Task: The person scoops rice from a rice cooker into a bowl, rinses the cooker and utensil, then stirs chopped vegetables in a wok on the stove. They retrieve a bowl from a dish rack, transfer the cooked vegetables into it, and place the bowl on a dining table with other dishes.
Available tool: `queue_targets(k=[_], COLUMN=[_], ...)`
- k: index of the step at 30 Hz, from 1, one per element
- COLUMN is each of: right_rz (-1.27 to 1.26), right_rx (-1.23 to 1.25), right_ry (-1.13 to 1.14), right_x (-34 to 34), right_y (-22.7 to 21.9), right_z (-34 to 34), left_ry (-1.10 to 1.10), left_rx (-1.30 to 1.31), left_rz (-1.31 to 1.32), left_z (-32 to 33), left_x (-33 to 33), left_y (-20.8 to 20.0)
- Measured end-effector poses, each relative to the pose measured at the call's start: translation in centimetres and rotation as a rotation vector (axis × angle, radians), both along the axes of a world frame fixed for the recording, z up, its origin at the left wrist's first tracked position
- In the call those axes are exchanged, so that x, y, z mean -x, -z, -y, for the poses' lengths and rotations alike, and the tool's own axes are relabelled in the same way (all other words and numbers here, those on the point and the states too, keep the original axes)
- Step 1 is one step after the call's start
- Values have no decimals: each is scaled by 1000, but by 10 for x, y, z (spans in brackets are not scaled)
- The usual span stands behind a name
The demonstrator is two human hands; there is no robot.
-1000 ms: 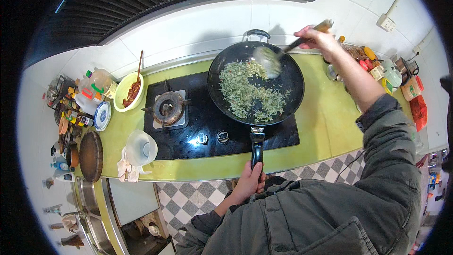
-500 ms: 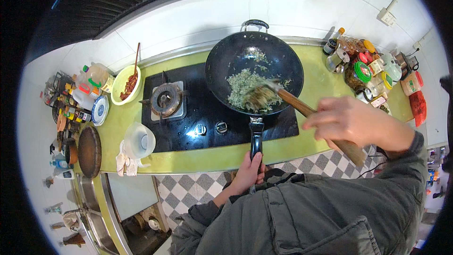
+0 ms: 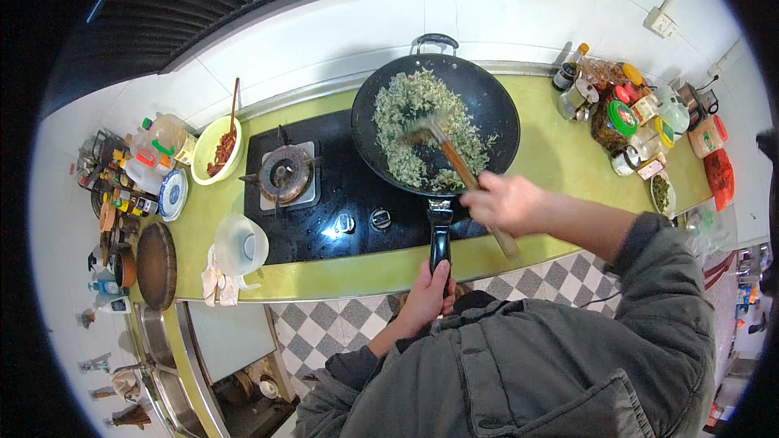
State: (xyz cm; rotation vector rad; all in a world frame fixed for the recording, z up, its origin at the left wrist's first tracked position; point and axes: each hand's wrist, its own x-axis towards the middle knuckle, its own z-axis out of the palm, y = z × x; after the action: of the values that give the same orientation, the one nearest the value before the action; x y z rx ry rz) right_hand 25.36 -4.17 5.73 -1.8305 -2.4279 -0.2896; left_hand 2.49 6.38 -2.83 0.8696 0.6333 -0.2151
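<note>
A black wok (image 3: 493, 105) stands over the right side of the stove, with rice (image 3: 406, 97) flecked with green spread across its bottom. My left hand (image 3: 426, 292) is wrapped round the wok's black handle (image 3: 440, 239) at the near side. In my right hand (image 3: 507, 204) is a wooden-handled spatula (image 3: 457, 164), gripped along the middle of its shaft. Its blade, smeared by motion, lies among the rice near the wok's centre. The handle's end sticks out below my right hand toward the counter's front edge.
Left of the wok, the black glass stove (image 3: 324, 195) has a bare burner (image 3: 286, 174). A pale green bowl (image 3: 203, 161) holds dark red food. A clear plastic tub (image 3: 243, 243) sits near the front edge. Jars (image 3: 621, 120) and bottles crowd the right; a round board (image 3: 156, 266) leans left.
My right hand has swung left and slightly down with the spatula. The rice, heaped at the wok's near side before, is now spread up toward the far side. My left hand stays on the handle.
</note>
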Motion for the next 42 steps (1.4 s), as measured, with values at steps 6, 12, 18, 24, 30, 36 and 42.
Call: queue_targets(k=[6,12,18,24,30,36,42], right_rz=[-61,-95,-161,-554,-1250,-1002,-1259], right_rx=[32,155,143,-131,62,119,-16], right_ry=[10,-14,80,760,785,963,1024], right_x=[8,-30,-53,-137,-157,-162,-155], right_y=[-27,-64,-60,-120,-103,-105,-92], right_z=[20,6,-21,-70,-86,-78,-73], left_ry=[12,-1,-9,-5,-10,-13,-11], left_rx=[0,25,44,25,54,55,63], left_rz=[12,-9,-21,-10,-20,-19,-24], left_z=[-2,-1,-1,-1,-2,-1,-2], left_x=[0,2,1,1,1,1,0], left_y=[0,-3,-3,-8,-12,-11,-13])
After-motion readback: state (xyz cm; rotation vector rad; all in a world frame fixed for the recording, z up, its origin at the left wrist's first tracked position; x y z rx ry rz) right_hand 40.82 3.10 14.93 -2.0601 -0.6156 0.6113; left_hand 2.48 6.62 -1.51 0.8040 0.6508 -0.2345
